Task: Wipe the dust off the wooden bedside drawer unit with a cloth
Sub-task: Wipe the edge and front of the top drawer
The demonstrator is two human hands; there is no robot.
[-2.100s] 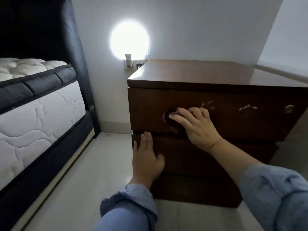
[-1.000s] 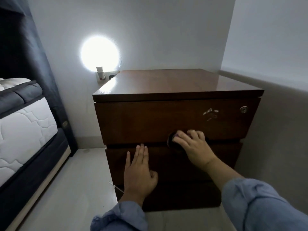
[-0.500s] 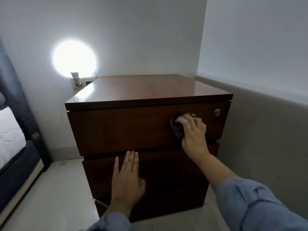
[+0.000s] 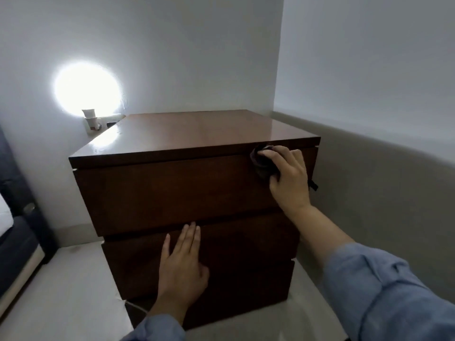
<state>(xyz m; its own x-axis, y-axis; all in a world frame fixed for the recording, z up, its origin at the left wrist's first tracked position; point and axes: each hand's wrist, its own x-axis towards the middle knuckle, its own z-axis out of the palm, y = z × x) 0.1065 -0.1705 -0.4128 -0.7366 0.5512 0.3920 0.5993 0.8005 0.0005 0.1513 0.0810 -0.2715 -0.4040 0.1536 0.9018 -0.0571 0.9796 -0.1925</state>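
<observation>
The dark wooden drawer unit [image 4: 172, 193] stands in the corner of the room, its glossy top catching the light. My right hand [image 4: 290, 178] grips a bunched dark cloth [image 4: 262, 164] against the upper right corner of the top drawer front, just under the top's edge. A dark bit of the cloth pokes out to the right of that hand. My left hand [image 4: 182, 264] rests flat on the middle drawer front, fingers straight and pointing up.
A glowing night light [image 4: 89, 119] is plugged into the wall behind the unit's left side. The bed's dark frame [image 4: 17, 242] is at the far left. A grey-panelled wall [image 4: 381, 193] runs close along the right. A thin white cord [image 4: 134, 306] lies on the pale floor.
My right hand has carried the cloth up and to the right across the top drawer front, from its lower middle to the upper right corner. My left hand stays on the middle drawer.
</observation>
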